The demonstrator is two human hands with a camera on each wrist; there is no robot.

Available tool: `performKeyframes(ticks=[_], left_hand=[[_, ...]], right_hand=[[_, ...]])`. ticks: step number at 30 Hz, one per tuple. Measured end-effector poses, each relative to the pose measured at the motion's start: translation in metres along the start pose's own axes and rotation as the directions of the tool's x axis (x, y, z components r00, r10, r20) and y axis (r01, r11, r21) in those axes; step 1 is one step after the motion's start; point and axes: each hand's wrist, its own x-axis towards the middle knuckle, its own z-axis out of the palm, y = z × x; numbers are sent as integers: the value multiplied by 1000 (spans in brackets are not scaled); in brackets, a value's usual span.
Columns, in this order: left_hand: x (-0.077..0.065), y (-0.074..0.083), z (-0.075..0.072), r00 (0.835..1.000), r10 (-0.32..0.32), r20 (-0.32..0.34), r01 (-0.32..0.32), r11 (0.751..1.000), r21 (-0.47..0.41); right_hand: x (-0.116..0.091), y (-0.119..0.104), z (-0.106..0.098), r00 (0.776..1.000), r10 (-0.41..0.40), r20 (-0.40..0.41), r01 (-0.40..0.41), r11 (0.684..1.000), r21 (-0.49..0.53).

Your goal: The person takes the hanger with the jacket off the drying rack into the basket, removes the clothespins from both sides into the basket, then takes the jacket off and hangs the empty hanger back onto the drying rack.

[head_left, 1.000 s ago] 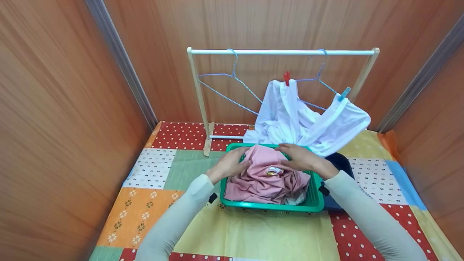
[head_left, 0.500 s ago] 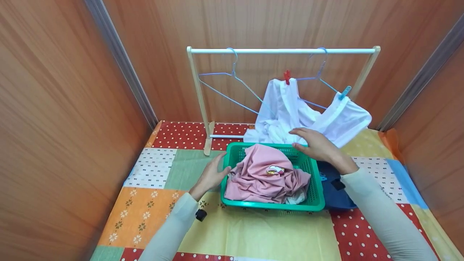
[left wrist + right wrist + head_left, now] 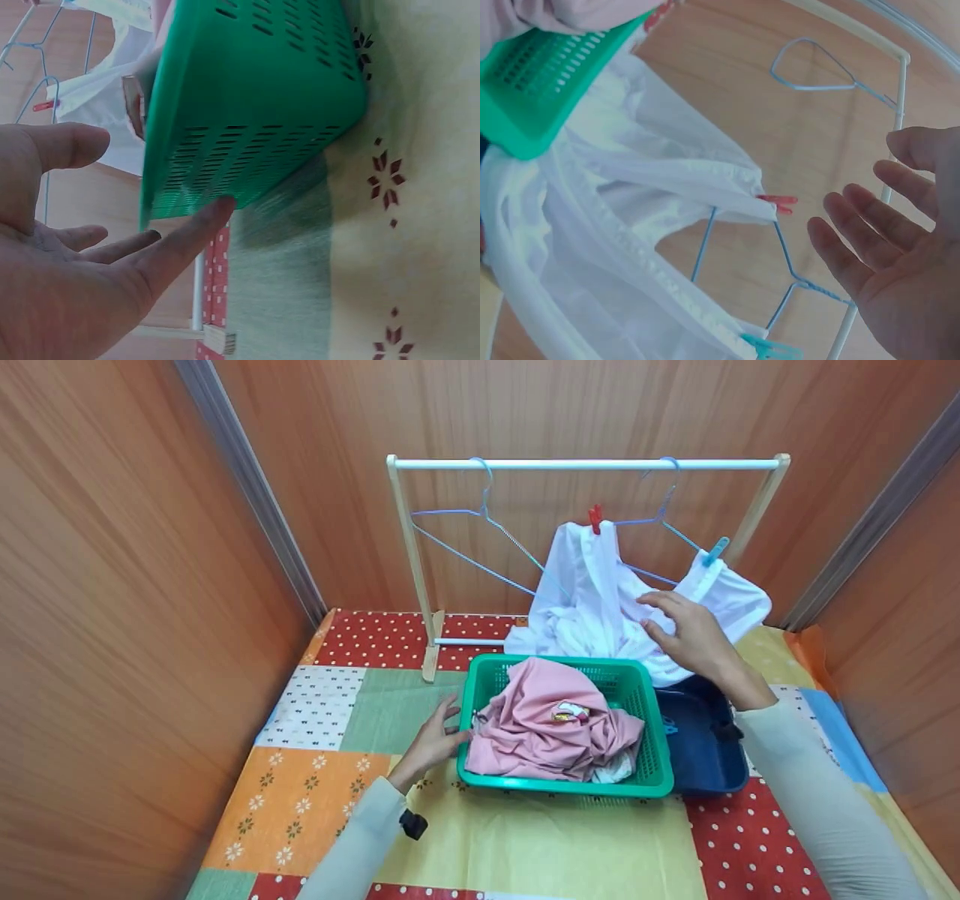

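Observation:
My left hand is at the left side of a green basket, fingers extended along its wall in the left wrist view. A crumpled pink garment with a small printed patch lies in the basket, a bit of pale cloth under it. My right hand is raised in front of a white garment, its fingers loosely spread and holding nothing. A red clothespin and a teal clothespin clip that garment to a blue wire hanger.
A small rack with a white bar stands at the back. A second wire hanger hangs bare on its left. Right of the basket, partly behind it, is a dark blue tray with a blue clothespin. Wood-grain panels enclose the patchwork cloth.
Both hands have come away from the pink garment. The left hand has moved left and toward me to the basket's side; the right hand has moved right and up, before the white garment.

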Motion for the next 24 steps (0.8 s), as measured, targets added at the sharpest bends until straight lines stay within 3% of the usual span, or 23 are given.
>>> performKeyframes(ticks=[3,8,14,18,24], left_hand=[[2,-4,3,999,-38,28,39,998,-58],[6,-8,7,995,-85,46,88,993,-75],[7,-14,10,996,-82,29,84,991,-101],[8,-16,11,997,-74,25,76,992,-97],[8,-20,11,998,-54,27,56,992,-111]], right_hand=[[0,5,-8,998,39,-40,-39,999,-4],[0,16,-18,988,83,-131,-84,996,-5],[-1,30,-27,964,169,-206,-171,985,11],[-1,43,-32,936,186,-299,-194,981,1],[5,67,-39,871,252,-422,-253,966,56]])
